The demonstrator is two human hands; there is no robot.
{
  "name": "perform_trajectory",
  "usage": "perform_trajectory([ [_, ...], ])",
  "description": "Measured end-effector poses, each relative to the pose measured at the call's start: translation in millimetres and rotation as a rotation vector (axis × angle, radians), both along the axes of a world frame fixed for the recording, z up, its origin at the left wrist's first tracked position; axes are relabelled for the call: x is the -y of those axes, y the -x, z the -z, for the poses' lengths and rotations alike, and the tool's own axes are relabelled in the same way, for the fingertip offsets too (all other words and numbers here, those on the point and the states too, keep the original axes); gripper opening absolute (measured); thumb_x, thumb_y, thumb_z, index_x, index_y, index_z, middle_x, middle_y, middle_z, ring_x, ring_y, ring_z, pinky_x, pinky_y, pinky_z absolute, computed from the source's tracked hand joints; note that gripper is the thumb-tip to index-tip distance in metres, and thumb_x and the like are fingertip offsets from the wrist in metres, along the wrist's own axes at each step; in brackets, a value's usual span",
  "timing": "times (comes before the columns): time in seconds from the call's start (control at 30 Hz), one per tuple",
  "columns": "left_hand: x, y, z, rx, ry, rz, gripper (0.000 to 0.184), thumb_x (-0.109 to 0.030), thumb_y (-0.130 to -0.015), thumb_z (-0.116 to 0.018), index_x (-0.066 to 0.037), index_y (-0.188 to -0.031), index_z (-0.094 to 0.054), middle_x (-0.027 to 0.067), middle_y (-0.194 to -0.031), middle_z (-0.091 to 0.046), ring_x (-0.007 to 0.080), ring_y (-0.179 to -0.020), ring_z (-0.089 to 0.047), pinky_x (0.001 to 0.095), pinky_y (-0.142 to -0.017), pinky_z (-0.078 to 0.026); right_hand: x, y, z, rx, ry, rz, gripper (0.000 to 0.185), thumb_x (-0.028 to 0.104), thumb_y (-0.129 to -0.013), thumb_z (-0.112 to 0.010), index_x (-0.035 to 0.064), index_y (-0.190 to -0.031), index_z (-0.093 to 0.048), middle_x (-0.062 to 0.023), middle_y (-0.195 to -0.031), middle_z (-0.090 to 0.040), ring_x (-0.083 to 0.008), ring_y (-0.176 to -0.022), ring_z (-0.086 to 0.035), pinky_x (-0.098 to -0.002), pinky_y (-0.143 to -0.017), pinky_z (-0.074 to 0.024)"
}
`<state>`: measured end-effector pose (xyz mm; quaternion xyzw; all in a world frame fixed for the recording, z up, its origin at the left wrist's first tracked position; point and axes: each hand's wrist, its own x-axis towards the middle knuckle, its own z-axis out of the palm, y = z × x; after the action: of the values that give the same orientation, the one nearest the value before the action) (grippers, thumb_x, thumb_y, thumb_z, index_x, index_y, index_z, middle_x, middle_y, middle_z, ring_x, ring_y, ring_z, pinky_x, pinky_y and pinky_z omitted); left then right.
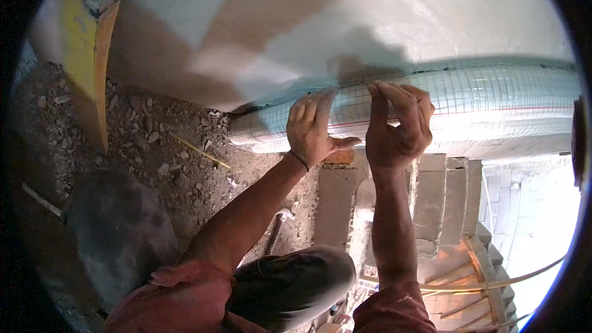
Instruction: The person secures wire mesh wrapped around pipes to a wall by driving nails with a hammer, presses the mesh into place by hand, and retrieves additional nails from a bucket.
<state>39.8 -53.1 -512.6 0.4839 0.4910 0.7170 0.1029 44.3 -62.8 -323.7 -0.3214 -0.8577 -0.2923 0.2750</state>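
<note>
Right hand curls at upper edge of mesh sheet, grip unclear; left hand against sheet, thumb spread wide.

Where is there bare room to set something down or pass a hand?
To set down: the grey block between the forearms looks bare. A hand could probably pass over the mesh right of the right hand. Crowded: the narrow gap to the left hand, around the hammer, and the rubble-strewn ground.

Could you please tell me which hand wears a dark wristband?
The left hand: a thin dark band circles its wrist, whereas the right hand shows none.
</note>
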Motion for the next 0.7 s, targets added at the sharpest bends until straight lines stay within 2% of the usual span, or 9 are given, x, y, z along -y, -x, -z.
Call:
perform_trajectory([
  [0.03, 0, 0, 1, 0.016, -0.017, 0.016, 0.112, -0.088, -0.075, -0.068, -0.001, -0.144, -0.056, 0.0171, -0.133, -0.062, 0.0347, -0.120, -0.060, 0.0525, -0.106, -0.046, -3, -3, 2, 0.011, 0.010, 0.002, 0.019, 0.003, -0.083, -0.083, 0.0128, -0.098, -0.077, -0.0015, -0.094, -0.079, -0.0223, -0.092, -0.070, -0.0388, -0.089, -0.0457],
  [0.1, -1, -3, 5, 0.020, -0.016, -0.009, 0.111, -0.087, -0.074, -0.069, -0.002, -0.144, -0.056, 0.0168, -0.133, -0.061, 0.0346, -0.117, -0.061, 0.0523, -0.105, -0.047, -9, -6, 6, 0.243, -0.080, 0.060, 0.014, 0.009, -0.085, -0.081, 0.0158, -0.096, -0.078, 0.0015, -0.093, -0.079, -0.0197, -0.096, -0.069, -0.0421, -0.097, -0.0392],
  [0.13, -2, -2, 5, 0.011, -0.027, -0.035, 0.110, -0.087, -0.074, -0.070, -0.003, -0.143, -0.057, 0.0164, -0.134, -0.061, 0.0345, -0.115, -0.061, 0.0521, -0.103, -0.048, -10, -6, 9, 0.260, -0.079, 0.093, 0.010, 0.013, -0.085, -0.079, 0.0179, -0.094, -0.078, 0.0029, -0.092, -0.078, -0.0171, -0.099, -0.068, -0.0458, -0.101, -0.0354],
  [0.27, -2, 1, 5, 0.128, -0.034, 0.045, 0.108, -0.083, -0.072, -0.073, -0.005, -0.145, -0.056, 0.0139, -0.137, -0.058, 0.0339, -0.112, -0.060, 0.0520, -0.097, -0.048, -9, -4, 14, 0.363, -0.077, 0.122, 0.009, 0.015, -0.086, -0.078, 0.0181, -0.094, -0.078, 0.0039, -0.091, -0.078, -0.0158, -0.102, -0.068, -0.0494, -0.107, -0.0344],
  [0.33, -2, 1, 4, 0.156, -0.014, 0.075, 0.110, -0.082, -0.070, -0.074, -0.005, -0.146, -0.055, 0.0134, -0.137, -0.058, 0.0340, -0.113, -0.060, 0.0517, -0.096, -0.048, -7, -4, 15, 0.418, -0.075, 0.157, 0.008, 0.014, -0.085, -0.076, 0.0182, -0.093, -0.076, 0.0044, -0.089, -0.077, -0.0151, -0.103, -0.068, -0.0552, -0.115, -0.0298],
  [0.43, -2, 1, 2, 0.176, -0.003, 0.090, 0.112, -0.081, -0.066, -0.077, -0.006, -0.147, -0.053, 0.0123, -0.137, -0.058, 0.0342, -0.113, -0.060, 0.0511, -0.095, -0.047, -7, -4, 17, 0.451, -0.059, 0.222, 0.010, 0.009, -0.086, -0.079, 0.0171, -0.091, -0.076, 0.0017, -0.086, -0.077, -0.0167, -0.100, -0.071, -0.0552, -0.119, -0.0255],
  [0.57, 1, 2, 0, 0.137, 0.060, 0.120, 0.113, -0.077, -0.063, -0.080, -0.008, -0.148, -0.052, 0.0126, -0.138, -0.057, 0.0348, -0.116, -0.058, 0.0503, -0.098, -0.044, -13, -5, 22, 0.431, -0.106, 0.203, 0.011, 0.008, -0.086, -0.077, 0.0178, -0.090, -0.076, 0.0028, -0.085, -0.077, -0.0170, -0.101, -0.070, -0.0563, -0.120, -0.0238],
  [0.63, 2, 3, -2, 0.138, 0.033, 0.100, 0.113, -0.076, -0.062, -0.081, -0.008, -0.147, -0.053, 0.0128, -0.140, -0.055, 0.0353, -0.118, -0.056, 0.0515, -0.100, -0.042, -16, -12, 26, 0.448, -0.135, 0.193, 0.013, 0.010, -0.081, -0.073, 0.0183, -0.091, -0.073, 0.0042, -0.090, -0.075, -0.0167, -0.105, -0.069, -0.0617, -0.120, -0.0237],
  [0.7, 3, 3, -4, 0.142, 0.005, 0.081, 0.113, -0.075, -0.061, -0.082, -0.008, -0.146, -0.053, 0.0130, -0.141, -0.054, 0.0358, -0.119, -0.055, 0.0527, -0.102, -0.040, -20, -11, 30, 0.451, -0.158, 0.192, 0.013, 0.011, -0.080, -0.073, 0.0184, -0.091, -0.072, 0.0040, -0.089, -0.074, -0.0172, -0.103, -0.068, -0.0633, -0.120, -0.0230],
])
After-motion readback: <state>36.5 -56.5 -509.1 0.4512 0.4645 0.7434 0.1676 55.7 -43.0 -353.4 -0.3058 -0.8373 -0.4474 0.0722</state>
